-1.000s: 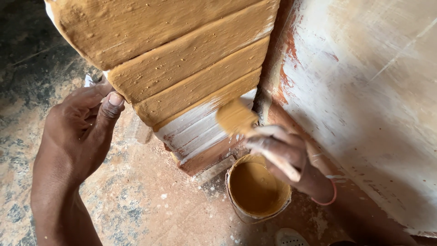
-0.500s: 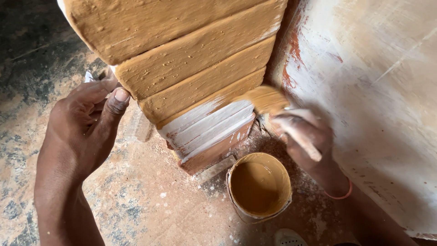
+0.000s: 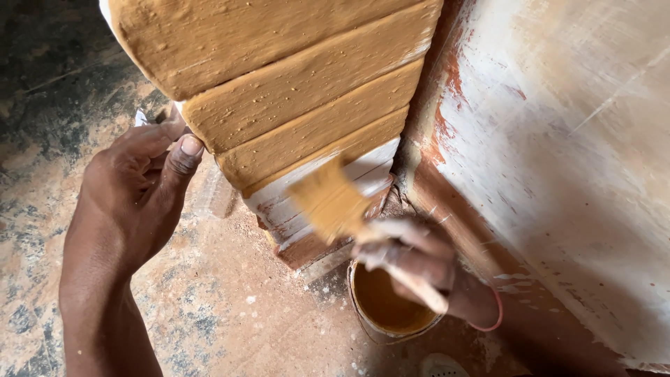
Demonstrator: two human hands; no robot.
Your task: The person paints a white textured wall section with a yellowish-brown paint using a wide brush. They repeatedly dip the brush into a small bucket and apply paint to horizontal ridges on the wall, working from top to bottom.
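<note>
My right hand (image 3: 412, 262) grips a paintbrush (image 3: 328, 202) loaded with ochre paint; its bristles lie against the white lower bands of a stepped column base (image 3: 307, 91), most of which is coated in ochre. The brush and hand are motion-blurred. My left hand (image 3: 143, 188) rests against the left edge of the column base, thumb pressed on the painted moulding, and seems to pinch a small pale object that is mostly hidden. A small paint can (image 3: 391, 304) of ochre paint stands on the floor right below my right hand.
A whitish, paint-streaked wall (image 3: 558, 153) with a reddish lower band rises at the right, meeting the column. The floor (image 3: 230, 307) is reddish-brown and spattered with dark and pale marks. A pale object (image 3: 440, 364) shows at the bottom edge.
My right hand swept the brush from the right end of the white bands leftward along them. The left hand stayed on the column's edge.
</note>
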